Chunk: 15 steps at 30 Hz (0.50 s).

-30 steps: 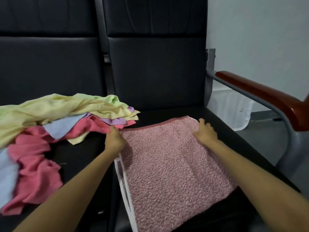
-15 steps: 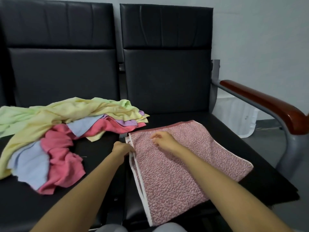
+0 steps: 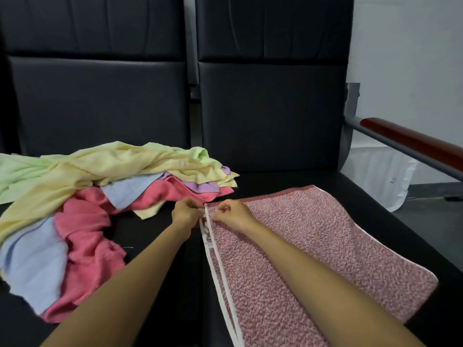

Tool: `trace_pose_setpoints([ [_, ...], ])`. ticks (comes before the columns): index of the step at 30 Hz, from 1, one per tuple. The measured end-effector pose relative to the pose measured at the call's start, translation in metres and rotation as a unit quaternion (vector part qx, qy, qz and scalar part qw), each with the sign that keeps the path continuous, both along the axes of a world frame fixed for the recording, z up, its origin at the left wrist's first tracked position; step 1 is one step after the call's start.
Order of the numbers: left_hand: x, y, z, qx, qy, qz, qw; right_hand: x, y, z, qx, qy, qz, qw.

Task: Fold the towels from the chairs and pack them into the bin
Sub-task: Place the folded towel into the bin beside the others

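Note:
A speckled pink towel (image 3: 313, 251) with white edging lies folded flat on the right black chair seat (image 3: 275, 181). My left hand (image 3: 186, 212) pinches its far left corner from the outside. My right hand (image 3: 231, 214) lies on the same corner, fingers curled on the upper layer's edge. A loose pile of towels (image 3: 100, 196), yellow, green, coral pink, pale blue and lilac, covers the left chair seat.
Black chair backs (image 3: 270, 108) rise behind both seats. A wooden armrest on a grey metal frame (image 3: 413, 144) borders the right chair. Beyond it stands a translucent white bin (image 3: 375, 179) on the grey floor.
My right hand has crossed from the towel's far right corner to its far left corner, beside my left hand. The view has pulled back and down.

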<state>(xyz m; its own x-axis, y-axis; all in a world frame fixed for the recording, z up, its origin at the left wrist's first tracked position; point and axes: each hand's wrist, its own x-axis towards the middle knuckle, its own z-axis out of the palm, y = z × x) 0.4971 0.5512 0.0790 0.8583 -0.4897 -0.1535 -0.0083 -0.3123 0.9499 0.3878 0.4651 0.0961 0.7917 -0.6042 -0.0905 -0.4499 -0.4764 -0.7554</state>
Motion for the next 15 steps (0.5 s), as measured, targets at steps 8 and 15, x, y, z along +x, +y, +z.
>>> trace_pose_setpoints([
  [8, 0.001, -0.016, 0.004, 0.073, -0.007, 0.032, 0.997, -0.007, 0.008, -0.004, -0.005, -0.012, 0.033, 0.999],
  [15, -0.007, -0.015, 0.01, 0.126, -0.107, -0.019, 0.986, -0.033, 0.019, 0.01, 0.039, -0.011, 0.044, 0.998],
])
